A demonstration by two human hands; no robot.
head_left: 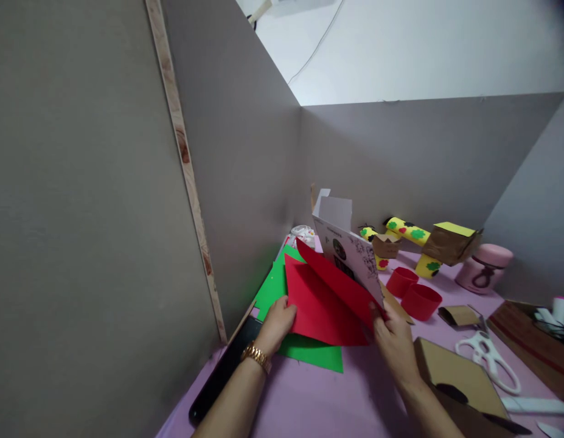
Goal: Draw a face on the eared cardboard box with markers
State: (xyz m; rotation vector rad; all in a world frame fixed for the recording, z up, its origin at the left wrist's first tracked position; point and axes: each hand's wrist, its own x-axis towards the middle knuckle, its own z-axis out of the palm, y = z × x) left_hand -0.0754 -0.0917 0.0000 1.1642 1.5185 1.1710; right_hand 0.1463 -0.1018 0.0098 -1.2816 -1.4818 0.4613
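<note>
My left hand point(278, 321), with a gold watch on the wrist, grips the left edge of a red paper sheet point(316, 307) lying over a green paper sheet point(273, 286). My right hand point(392, 337) holds up a stack of sheets: another red sheet point(341, 281) and a white printed card point(352, 252) behind it, tilted upright like an opened book. Both hands are closed on the paper edges.
Grey partition walls point(245, 182) enclose a pink table point(318, 395). Two red paper rings point(412, 292), yellow decorated tubes point(407, 234), a pink jar point(485, 267), white scissors point(489, 356), a brown cardboard piece point(459, 377), a wooden board point(532, 340) and a black object point(222, 371) lie around.
</note>
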